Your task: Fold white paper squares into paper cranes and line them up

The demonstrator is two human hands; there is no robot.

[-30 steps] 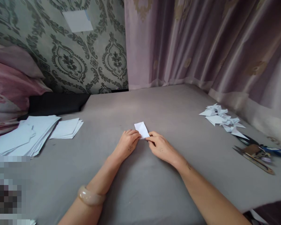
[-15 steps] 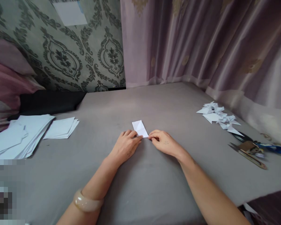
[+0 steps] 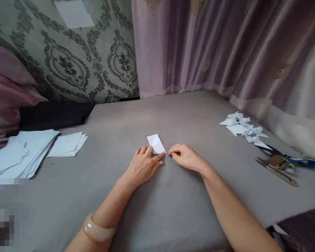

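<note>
A small folded piece of white paper (image 3: 155, 141) lies on the grey cloth surface, with crease lines across it. My left hand (image 3: 144, 164) rests at its lower left. The index finger stretches along the near edge toward the right corner and presses it down, while the thumb is spread apart below. Just right of that corner, my right hand (image 3: 185, 156) sits on its side with fingers curled and tips together. A narrow gap separates these fingertips from the paper, and nothing shows in them. A pale bangle (image 3: 98, 228) circles my left wrist.
Stacked white sheets (image 3: 42, 150) and a smaller paper stack (image 3: 67, 144) lie at left, near black fabric (image 3: 55, 115). Folded white paper pieces (image 3: 243, 128) are heaped at right. Closer stand scissors (image 3: 301, 162) and a pointed metal tool (image 3: 277, 171). A curtain (image 3: 199, 45) hangs behind.
My left index finger has extended along the paper's near edge to its corner, and the thumb has spread away. My right fingertips have shifted slightly right, off the corner.
</note>
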